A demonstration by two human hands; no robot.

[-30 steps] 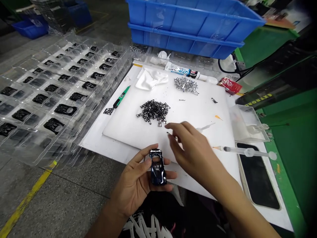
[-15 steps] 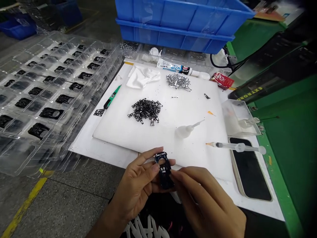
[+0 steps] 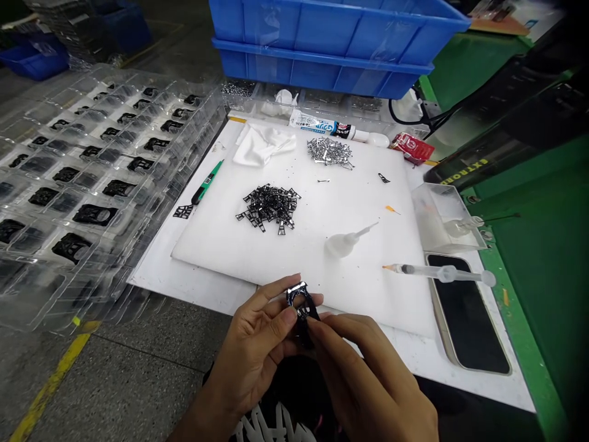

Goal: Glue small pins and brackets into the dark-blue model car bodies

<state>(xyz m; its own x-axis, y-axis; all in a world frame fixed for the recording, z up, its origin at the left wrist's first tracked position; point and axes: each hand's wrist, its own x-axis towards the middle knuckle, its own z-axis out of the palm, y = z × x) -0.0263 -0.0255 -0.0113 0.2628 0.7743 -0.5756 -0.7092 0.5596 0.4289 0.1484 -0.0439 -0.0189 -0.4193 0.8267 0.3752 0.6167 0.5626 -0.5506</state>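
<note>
My left hand (image 3: 262,337) is closed around a small glossy dark shell (image 3: 298,296), its thumb on the near side and fingers behind. The shell has a rounded opening near its top and small light-showing gaps below it. My right hand (image 3: 359,362) is closed, with thumb and forefinger pinched against the shell's lower right part; the fingertips hide that area, and any small piece between them cannot be made out. Beyond my hands, a pile of small black frame pieces (image 3: 269,207) lies on the white foam sheet (image 3: 221,245). A white dropper bottle (image 3: 340,244) lies nearer.
A syringe (image 3: 432,272) with an orange tip lies across a phone (image 3: 469,319). Clear trays (image 3: 105,233) of black shells fill the left. Silver parts (image 3: 329,151), a green cutter (image 3: 207,183), a white cloth (image 3: 264,144) and a glue tube (image 3: 322,126) lie farther back, before blue bins (image 3: 322,61).
My right hand has shifted slightly left, its fingertips now covering more of the shell's lower part. The shell has turned a little in my left hand. The things on the table stay put.
</note>
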